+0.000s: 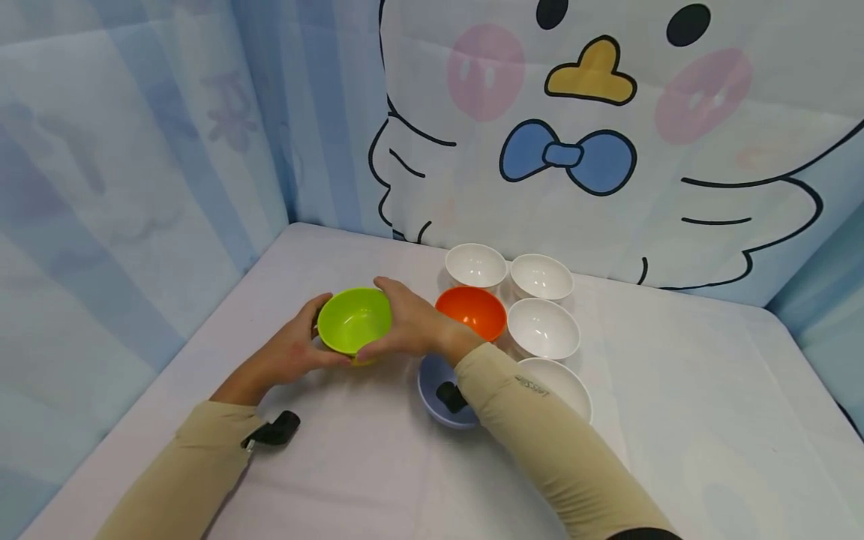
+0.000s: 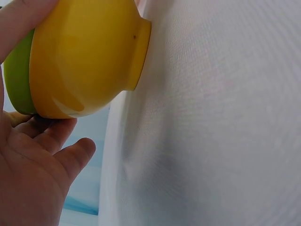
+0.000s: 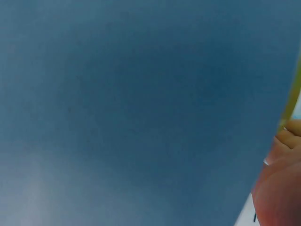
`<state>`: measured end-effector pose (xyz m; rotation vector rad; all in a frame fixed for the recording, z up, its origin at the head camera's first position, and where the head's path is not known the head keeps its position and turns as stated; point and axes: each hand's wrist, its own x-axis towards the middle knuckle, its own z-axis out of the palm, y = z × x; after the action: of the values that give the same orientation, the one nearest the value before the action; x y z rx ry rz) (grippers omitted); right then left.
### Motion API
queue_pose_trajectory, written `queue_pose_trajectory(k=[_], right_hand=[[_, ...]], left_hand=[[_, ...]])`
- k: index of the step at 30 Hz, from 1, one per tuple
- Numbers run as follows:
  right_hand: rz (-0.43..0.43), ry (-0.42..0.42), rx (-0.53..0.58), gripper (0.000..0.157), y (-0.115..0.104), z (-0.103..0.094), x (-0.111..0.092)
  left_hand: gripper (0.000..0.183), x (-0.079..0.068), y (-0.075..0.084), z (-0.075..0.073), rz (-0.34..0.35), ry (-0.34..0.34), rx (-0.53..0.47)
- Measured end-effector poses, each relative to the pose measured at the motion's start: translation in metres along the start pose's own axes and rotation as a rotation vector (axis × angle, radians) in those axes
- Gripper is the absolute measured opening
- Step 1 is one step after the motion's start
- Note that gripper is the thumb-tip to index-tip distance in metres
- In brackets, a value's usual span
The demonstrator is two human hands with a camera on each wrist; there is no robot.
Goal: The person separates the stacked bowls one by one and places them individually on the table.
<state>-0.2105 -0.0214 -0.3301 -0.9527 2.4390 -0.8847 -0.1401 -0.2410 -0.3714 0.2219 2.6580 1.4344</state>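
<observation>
A green bowl [image 1: 356,319] sits nested in a yellow bowl [image 2: 89,52], whose foot is at or just above the white cloth. My left hand [image 1: 292,349] holds the pair from the left, thumb on the near side and fingers round the far side. From the right, my right hand [image 1: 412,319] grips the green bowl, thumb near and fingers at its far rim. In the right wrist view a blue bowl [image 3: 150,103] fills most of the picture, with part of the right hand [image 3: 280,183] at the right edge.
An orange bowl [image 1: 472,309] stands beyond the blue bowl, partly behind the right hand. Several white bowls [image 1: 544,328] stand at the back and right of it; the forearm partly covers the nearest. Printed curtains [image 1: 169,150] bound the table's back and left.
</observation>
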Motion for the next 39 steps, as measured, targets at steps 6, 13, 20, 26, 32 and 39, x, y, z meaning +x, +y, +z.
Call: queue_pose_trajectory(k=[6, 13, 20, 26, 32, 39], right_hand=[[0.015, -0.016, 0.022, 0.121, 0.003, 0.006, 0.007], [-0.004, -0.018, 0.055, 0.123, 0.005, 0.010, 0.011], [0.009, -0.003, 0.056, 0.120, 0.004, 0.013, 0.011], [-0.001, 0.022, 0.028, 0.115, 0.005, 0.016, 0.011], [-0.006, 0.046, 0.012, 0.114, 0.007, 0.018, 0.011], [-0.011, 0.069, 0.024, 0.114, 0.006, 0.019, 0.010]], left_hand=[[0.111, 0.000, 0.002, 0.000, 0.004, 0.000, -0.007], [0.111, 0.000, 0.002, -0.001, 0.014, 0.000, -0.005], [0.110, 0.000, 0.001, -0.001, 0.018, 0.002, 0.004], [0.111, -0.001, 0.002, 0.001, -0.004, 0.004, 0.005], [0.112, 0.000, 0.000, 0.001, -0.013, 0.004, -0.006], [0.112, 0.000, 0.001, 0.000, -0.005, 0.004, -0.018]])
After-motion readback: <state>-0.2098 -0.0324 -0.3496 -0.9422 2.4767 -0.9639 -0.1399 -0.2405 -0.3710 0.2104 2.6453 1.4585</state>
